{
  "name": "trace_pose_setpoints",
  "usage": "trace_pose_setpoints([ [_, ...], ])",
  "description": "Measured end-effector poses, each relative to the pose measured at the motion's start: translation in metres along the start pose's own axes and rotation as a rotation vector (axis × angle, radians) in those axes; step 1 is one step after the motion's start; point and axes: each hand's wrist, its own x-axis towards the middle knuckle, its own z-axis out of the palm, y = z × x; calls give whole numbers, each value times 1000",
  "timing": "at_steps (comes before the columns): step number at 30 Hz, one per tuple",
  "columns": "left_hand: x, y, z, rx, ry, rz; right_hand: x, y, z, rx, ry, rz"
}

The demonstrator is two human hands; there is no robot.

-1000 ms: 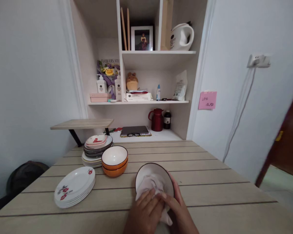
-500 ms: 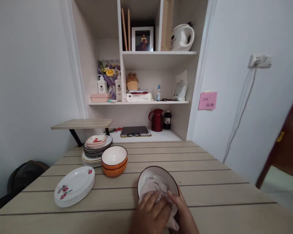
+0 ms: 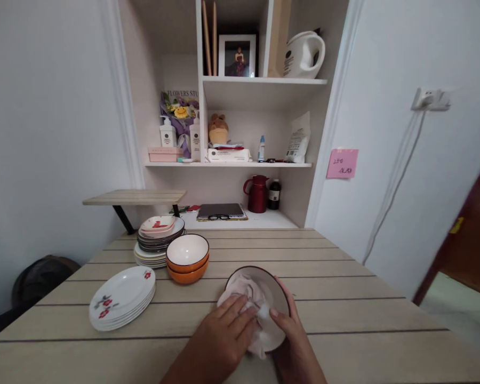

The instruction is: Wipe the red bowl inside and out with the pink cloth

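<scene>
A bowl (image 3: pixel 270 334) with a dark rim and pale inside is tilted towards me at the front of the table. My right hand (image 3: pixel 295 333) grips it at the right, thumb over the rim on the inside and fingers around the outer wall. A crumpled pale pink cloth (image 3: pixel 246 285) lies in the bowl and hangs over its left rim. My left hand (image 3: pixel 226 333) presses the cloth against the inside, its fingers bunched on the fabric. Most of the bowl's outside is hidden by my hands.
Left of the bowl stand stacked orange bowls (image 3: pixel 188 258), a stack of white flowered plates (image 3: pixel 124 293) and a pile of mixed dishes (image 3: pixel 160 242). Behind are a small raised wooden shelf (image 3: pixel 136 198), a red jug (image 3: pixel 258 194) and a dark laptop-like slab (image 3: pixel 221 210).
My left hand and the cloth have shifted left across the bowl, showing more of its right inside. My right hand still holds the bowl. The view has tipped slightly.
</scene>
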Motion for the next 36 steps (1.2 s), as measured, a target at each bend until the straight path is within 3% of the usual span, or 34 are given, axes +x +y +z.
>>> trace_pose_setpoints([
  [12, 30, 64, 31, -38, 167, -367, -5, -7, 3, 42, 184, 134],
  [17, 24, 54, 24, -53, 149, -245, -5, -8, 4, 55, 167, 118],
  [26, -7, 13, -5, 6, -48, -78, -8, -8, 12, 18, -7, 109],
  [31, -8, 21, -2, 59, 20, -114, -10, -9, 12, -48, 12, 135],
  [36, -9, 44, 24, 79, 91, -219, -8, -7, 7, -64, 41, 138],
])
